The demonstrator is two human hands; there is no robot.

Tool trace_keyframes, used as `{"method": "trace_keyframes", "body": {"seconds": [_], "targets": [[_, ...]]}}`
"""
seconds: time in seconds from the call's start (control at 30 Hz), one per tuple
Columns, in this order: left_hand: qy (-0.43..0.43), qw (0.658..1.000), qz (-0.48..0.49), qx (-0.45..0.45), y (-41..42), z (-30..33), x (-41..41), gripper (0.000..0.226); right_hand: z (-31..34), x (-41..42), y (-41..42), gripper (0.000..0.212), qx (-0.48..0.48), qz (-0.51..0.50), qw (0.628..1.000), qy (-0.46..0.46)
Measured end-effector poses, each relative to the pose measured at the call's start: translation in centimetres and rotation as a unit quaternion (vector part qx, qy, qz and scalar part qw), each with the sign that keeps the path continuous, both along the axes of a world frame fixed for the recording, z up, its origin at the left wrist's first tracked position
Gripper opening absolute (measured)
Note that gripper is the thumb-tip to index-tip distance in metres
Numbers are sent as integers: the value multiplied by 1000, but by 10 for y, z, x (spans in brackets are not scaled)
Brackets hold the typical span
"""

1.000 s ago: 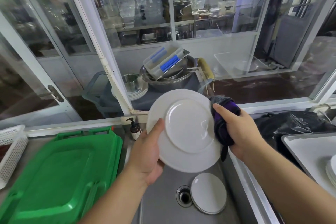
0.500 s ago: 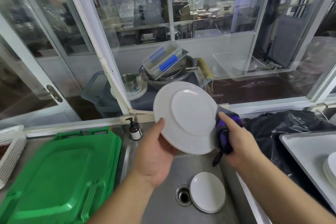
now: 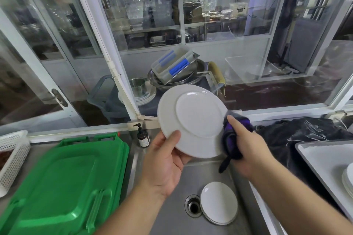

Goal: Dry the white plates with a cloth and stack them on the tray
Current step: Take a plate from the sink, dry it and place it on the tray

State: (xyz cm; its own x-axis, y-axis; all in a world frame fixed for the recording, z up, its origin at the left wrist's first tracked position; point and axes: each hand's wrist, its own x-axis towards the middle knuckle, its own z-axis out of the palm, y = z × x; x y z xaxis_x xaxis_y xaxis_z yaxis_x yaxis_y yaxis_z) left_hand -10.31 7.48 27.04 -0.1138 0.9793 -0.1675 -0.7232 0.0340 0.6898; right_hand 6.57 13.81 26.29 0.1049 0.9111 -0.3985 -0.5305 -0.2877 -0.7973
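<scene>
A white plate (image 3: 193,118) is held up over the sink with its underside facing me. My left hand (image 3: 164,160) grips its lower left rim, thumb on the underside. My right hand (image 3: 246,150) holds a dark purple cloth (image 3: 232,139) bunched against the plate's right rim. In the sink (image 3: 172,215) lies a small stack of white plates (image 3: 218,202) beside the drain (image 3: 193,205). At the right edge a white tray (image 3: 322,160) carries a stack of white plates (image 3: 348,179), partly cut off.
A green plastic lid or crate (image 3: 63,183) covers the counter at left, with a white perforated basket (image 3: 11,156) beyond it. A dark pump bottle (image 3: 142,136) stands at the sink's back edge. A black plastic bag (image 3: 305,133) sits behind the tray. Glass windows rise behind.
The plate has risen and shifted slightly away from me, tilting its underside more upward. My right hand with the cloth slid down along the plate's right rim.
</scene>
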Motion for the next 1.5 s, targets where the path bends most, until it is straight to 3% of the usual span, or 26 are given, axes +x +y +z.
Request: {"method": "trace_keyframes", "body": {"seconds": [0.3, 0.4, 0.53, 0.67, 0.83, 1.13, 1.3, 1.5], "targets": [[4, 999, 15, 48, -12, -13, 27, 48, -23, -16, -20, 28, -37, -7, 992, 118], [38, 998, -7, 47, -11, -10, 15, 40, -18, -3, -11, 48, -17, -1, 995, 98], [63, 997, -37, -5, 2, -3, -17, 49, -3, 20, 0, 36, 23, 18, 999, 37], [78, 994, -70, -26, 6, 3, -28, 46, 7, 29, 5, 9, 46, 23, 999, -11], [59, 998, -33, 2, 2, 0, -13, 35, -3, 17, 1, 30, 21, -4, 1000, 24], [22, 1000, 4, 20, -7, -16, 20, 48, -36, -17, -21, 22, -41, -38, 994, 91], [45, 999, -12, 6, -9, -16, 4, 52, -29, -3, -12, 43, -25, -32, 998, 54], [60, 998, -16, -29, -5, -3, -9, 45, -8, 12, -5, 26, 35, -26, 998, -39]]}}
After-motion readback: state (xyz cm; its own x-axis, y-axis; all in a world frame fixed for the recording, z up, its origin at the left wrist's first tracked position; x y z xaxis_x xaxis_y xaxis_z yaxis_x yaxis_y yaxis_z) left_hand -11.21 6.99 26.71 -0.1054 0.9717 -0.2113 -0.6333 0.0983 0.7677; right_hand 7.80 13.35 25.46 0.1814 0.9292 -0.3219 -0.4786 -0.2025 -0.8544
